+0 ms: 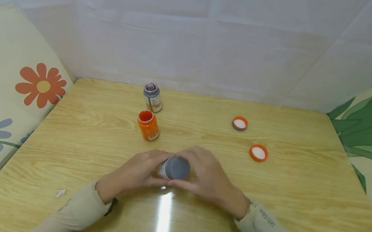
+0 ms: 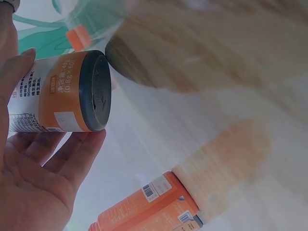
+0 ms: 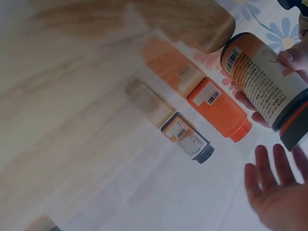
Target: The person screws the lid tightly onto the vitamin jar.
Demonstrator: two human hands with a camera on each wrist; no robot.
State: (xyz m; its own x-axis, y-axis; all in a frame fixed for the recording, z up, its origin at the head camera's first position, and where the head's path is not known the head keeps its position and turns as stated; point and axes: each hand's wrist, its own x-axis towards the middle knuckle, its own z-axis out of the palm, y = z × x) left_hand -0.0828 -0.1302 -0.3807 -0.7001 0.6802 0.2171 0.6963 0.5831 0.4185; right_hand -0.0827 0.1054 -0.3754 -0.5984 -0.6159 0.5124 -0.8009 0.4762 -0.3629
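A supplement bottle [image 1: 163, 169] with a white and orange label is held in my left hand [image 1: 138, 168], the thumb on one side and fingers on the other. Its dark base [image 2: 95, 91] shows in the left wrist view. At the bottle's other end is a dark grey cap [image 1: 178, 168]. My right hand [image 1: 208, 175], slightly blurred, spans this cap with thumb and fingers on opposite sides. In the right wrist view an orange band shows below the cap [image 3: 297, 130]. Several right fingers [image 3: 279, 163] extend just below it; the thumb is out of that view.
Beyond my left hand stand an uncapped orange bottle [image 1: 148, 126] and, behind it, a smaller grey-topped bottle [image 1: 153, 99], also uncapped. Two loose caps lie upturned at the right: a grey-sided cap [image 1: 239, 123] and an orange cap [image 1: 258, 153]. A white scrap [image 1: 60, 193] lies front left on the wooden table [image 1: 299, 194].
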